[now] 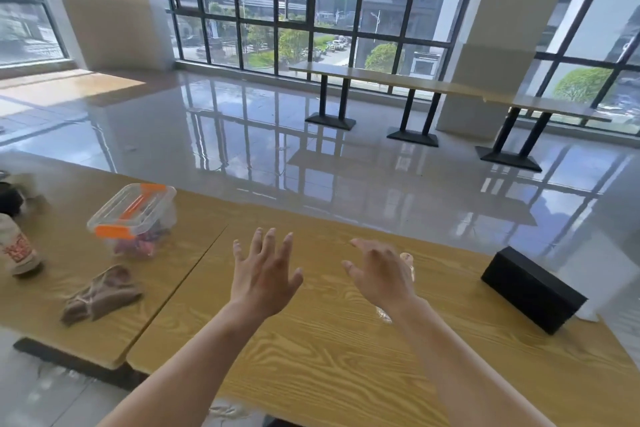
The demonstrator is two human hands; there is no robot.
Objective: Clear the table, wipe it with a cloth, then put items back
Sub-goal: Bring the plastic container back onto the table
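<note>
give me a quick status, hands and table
Left hand and right hand open, empty, above table. Cloth untouched on left table. Black box not yet cleared; something clear behind right hand.

We hold both bare forearms stretched forward, our hands raised side by side and apart; our left hand [265, 272] shows its back with fingers spread wide, our right hand [379, 272] is empty, fingers loosely extended, tilted thumb-inward
</note>
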